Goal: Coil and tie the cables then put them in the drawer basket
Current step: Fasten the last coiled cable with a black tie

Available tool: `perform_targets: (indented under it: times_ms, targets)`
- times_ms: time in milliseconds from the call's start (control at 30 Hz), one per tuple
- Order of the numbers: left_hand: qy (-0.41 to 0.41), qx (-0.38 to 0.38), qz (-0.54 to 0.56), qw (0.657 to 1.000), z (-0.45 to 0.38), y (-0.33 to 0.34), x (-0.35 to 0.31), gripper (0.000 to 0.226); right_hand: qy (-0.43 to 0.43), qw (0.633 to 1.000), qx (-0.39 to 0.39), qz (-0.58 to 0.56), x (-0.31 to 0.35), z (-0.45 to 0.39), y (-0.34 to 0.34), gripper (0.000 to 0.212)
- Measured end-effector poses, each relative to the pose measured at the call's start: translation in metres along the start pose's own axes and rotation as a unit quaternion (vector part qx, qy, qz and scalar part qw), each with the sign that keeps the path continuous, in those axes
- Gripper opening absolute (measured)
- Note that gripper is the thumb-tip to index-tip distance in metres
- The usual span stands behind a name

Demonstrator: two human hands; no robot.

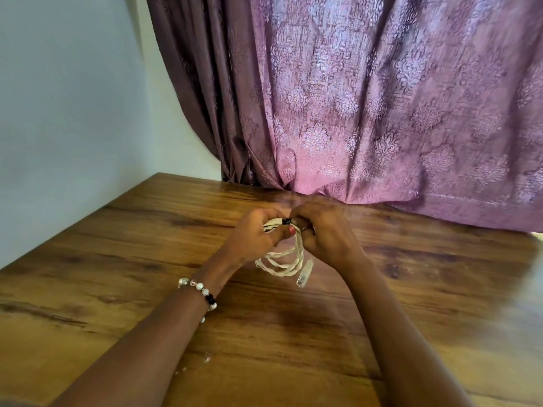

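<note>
Cream-white braided cable [286, 261], coiled into loose loops, hung just above the brown wood-grain counter [117, 259], its clear plug end [302, 276] dangling below. The left hand [254, 237] gripped the top of the coil, thumb pressed over the strands, while the right hand [323, 233] pinched a small black tie [286, 221] there. A purple patterned curtain [382, 98] hung behind.

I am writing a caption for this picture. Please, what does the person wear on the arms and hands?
Both forearms are bare, no sleeves showing. The left wrist carries a bead bracelet of white, clear and black beads. The left hand has a red-painted thumbnail. The right hand wears a dark ring.
</note>
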State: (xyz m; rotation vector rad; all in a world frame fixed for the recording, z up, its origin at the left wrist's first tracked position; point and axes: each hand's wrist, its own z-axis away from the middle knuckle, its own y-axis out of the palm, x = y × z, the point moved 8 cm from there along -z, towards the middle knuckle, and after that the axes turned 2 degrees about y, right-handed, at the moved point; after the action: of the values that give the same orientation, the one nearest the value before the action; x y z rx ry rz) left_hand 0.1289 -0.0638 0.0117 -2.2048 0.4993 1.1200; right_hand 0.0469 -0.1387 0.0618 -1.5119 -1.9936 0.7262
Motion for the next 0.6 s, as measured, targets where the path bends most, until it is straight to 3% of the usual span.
perform_targets:
  times_ms: [267, 600]
  targets:
    - [-0.031, -0.012, 0.092, 0.995, 0.001, 0.001, 0.0, 0.018, 0.125, 0.97, -0.051, -0.2, -0.032, 0.01, -0.004, 0.014]
    - [-0.038, -0.052, 0.227, 0.972, 0.001, -0.003, 0.001, 0.019, 0.097, 0.984, -0.039, -0.148, -0.024, 0.007, -0.004, 0.011]
